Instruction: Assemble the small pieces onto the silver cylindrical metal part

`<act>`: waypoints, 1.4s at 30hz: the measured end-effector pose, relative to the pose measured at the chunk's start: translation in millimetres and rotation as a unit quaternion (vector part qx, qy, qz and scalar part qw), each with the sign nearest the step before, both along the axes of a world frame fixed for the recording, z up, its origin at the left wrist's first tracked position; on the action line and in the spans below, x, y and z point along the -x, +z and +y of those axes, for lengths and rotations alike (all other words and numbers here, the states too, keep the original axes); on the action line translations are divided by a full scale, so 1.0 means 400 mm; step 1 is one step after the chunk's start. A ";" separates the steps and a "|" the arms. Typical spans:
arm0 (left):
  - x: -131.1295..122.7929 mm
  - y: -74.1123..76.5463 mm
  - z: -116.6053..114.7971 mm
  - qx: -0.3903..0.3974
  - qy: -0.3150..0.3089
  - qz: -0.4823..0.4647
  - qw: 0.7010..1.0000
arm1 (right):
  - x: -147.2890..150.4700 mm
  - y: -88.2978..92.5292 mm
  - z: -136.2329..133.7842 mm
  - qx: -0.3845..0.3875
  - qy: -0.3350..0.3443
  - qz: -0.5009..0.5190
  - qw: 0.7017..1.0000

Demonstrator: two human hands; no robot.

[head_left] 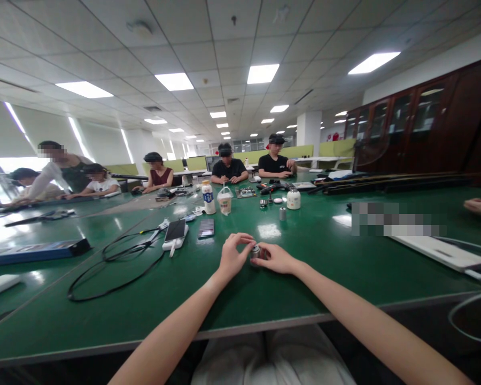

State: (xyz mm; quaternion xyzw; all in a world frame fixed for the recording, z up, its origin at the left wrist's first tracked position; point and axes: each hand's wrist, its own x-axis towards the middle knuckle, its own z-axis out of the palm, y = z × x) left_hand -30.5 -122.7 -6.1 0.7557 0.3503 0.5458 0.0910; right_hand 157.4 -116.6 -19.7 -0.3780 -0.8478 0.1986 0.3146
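Observation:
A small grey metal cylinder [255, 253] stands on the green table between my two hands. My left hand [235, 254] reaches it from the left, its thumb and fingertips closed at the cylinder's top. From the other side my right hand [276, 258] is closed around the lower part, thumb and fingers against its wall. The fingers cover much of the cylinder, so its exact kind is hard to make out. Farther back stands a similar grey cylinder [282, 214], apart from both hands.
Beyond my hands are a phone [206, 229], a white power bank [175, 235], a milk bottle [208, 198], a cup [224, 200] and a white jar [293, 199]. Black cables [116, 256] lie left, a white device [436, 247] right. Several people sit around the table [176, 310].

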 end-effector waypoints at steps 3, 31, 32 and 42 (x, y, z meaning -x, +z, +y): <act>-0.004 0.000 -0.004 0.016 -0.013 0.008 1.000 | 0.000 0.000 0.000 -0.001 -0.002 0.000 1.000; -0.001 0.022 -0.031 0.048 -0.009 0.045 0.998 | -0.001 -0.001 0.001 0.005 -0.007 -0.007 1.000; -0.002 0.019 -0.028 0.054 -0.016 0.044 0.997 | -0.001 -0.003 0.003 0.005 -0.008 -0.007 1.000; -0.006 0.019 -0.023 0.039 -0.003 0.046 0.998 | 0.001 -0.001 0.002 0.008 -0.011 -0.007 1.000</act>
